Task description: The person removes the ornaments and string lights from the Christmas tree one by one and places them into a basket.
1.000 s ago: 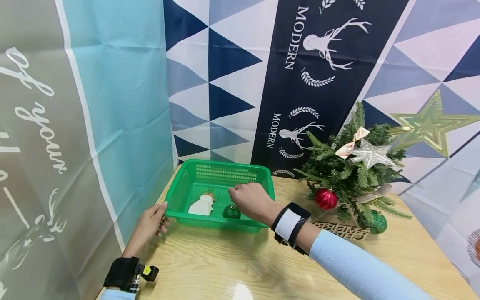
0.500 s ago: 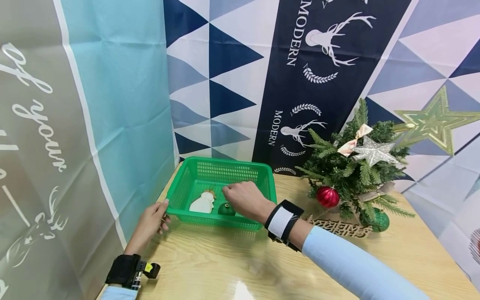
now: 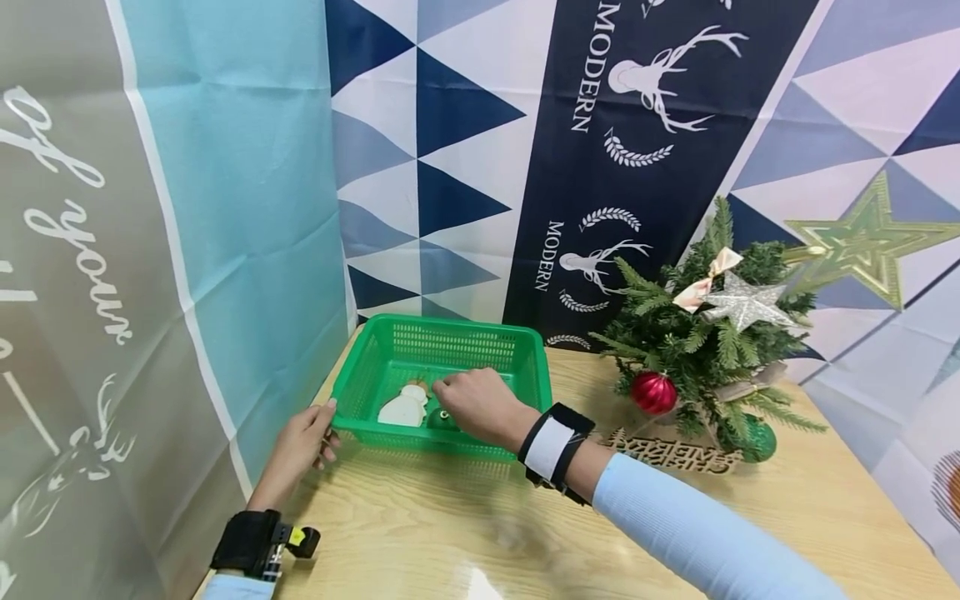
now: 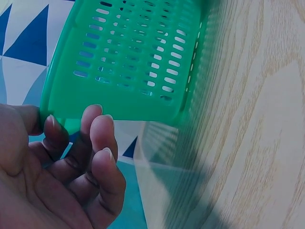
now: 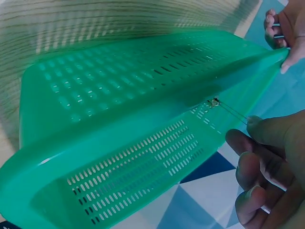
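A green plastic basket (image 3: 427,436) with slotted walls stands on the table. My left hand (image 3: 302,442) pinches the rim at its front left corner, thumb on top, as the left wrist view (image 4: 71,157) shows from below. Over the basket, my right hand (image 3: 483,404) pinches a thin string loop (image 5: 232,112) between thumb and index finger. That string leads to the metal cap (image 5: 215,102) of a green ball ornament (image 3: 441,421), which sits low inside and is partly covered by the hand. Left of the ball lies a white snowman-shaped ornament (image 3: 402,409).
A small Christmas tree (image 3: 705,333) stands at the right with a red ball (image 3: 654,392), a silver star (image 3: 746,302), a large gold star (image 3: 862,242) and a green ball (image 3: 757,439). Wooden lettering (image 3: 675,454) lies before it. Patterned cloth (image 3: 465,167) hangs behind.
My right hand has shifted left over the basket, and the green ball ornament has moved left with it, closer to the snowman. The left hand keeps its hold on the rim.
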The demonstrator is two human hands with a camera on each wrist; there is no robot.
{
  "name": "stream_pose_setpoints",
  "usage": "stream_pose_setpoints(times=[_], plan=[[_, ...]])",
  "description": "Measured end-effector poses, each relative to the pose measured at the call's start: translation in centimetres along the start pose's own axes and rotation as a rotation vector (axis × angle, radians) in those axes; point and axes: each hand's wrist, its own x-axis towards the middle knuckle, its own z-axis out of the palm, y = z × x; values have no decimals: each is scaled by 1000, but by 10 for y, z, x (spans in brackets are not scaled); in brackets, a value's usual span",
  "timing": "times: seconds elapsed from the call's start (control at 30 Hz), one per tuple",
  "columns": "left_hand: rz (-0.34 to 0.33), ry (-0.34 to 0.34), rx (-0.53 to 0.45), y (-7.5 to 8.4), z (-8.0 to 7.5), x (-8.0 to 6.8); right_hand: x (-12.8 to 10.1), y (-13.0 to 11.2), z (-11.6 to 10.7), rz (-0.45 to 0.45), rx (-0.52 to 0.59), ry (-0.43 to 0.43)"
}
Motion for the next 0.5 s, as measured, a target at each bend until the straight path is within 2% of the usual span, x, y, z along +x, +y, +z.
stream_pose_setpoints(times=[0.1, 0.27, 0.5], plan=[[47, 1, 1, -3, 0, 1, 1, -1, 0, 6, 2, -7], [83, 9, 21, -9, 0, 2, 3, -2, 2, 3, 13, -11], [22, 17, -5, -2, 0, 1, 5, -5, 6, 1, 25, 7]])
